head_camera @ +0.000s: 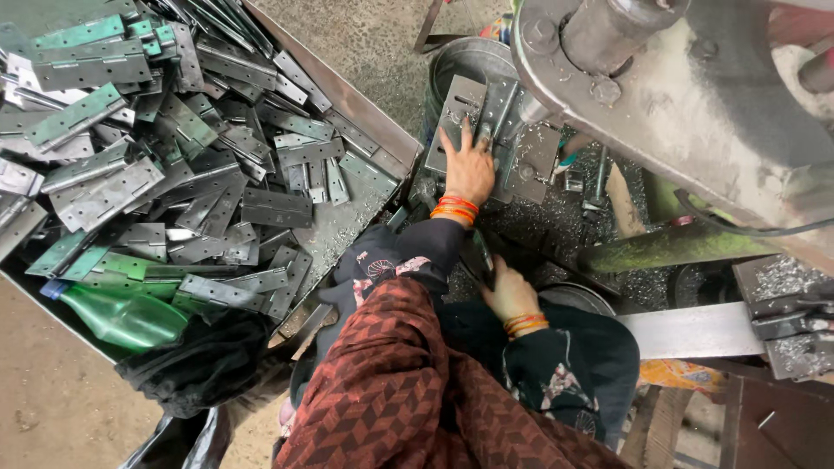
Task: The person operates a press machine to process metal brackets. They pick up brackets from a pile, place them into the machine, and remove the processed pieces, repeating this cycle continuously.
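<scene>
Left hand (470, 167) lies flat, fingers spread, pressing a grey steel hinge plate (462, 106) onto the metal machine bed (536, 162), probably to stop it shifting under the big grey dusty press head (686, 87) just to the right. Right hand (506, 295) sits nearer, curled around a thin dark piece; I can't make out what it is. Far left, a shallow sheet-metal tray (347, 221) holds a heap of flat, dull, punched hinges (174, 165), within easy reach. Green plastic bottle (126, 317) lies at its near edge. Shiny swarf everywhere.

The head camera is looking steeply down from close above, facing the drilling machine (686, 95) at one o'clock and the hinge tray (347, 95) at ten.
</scene>
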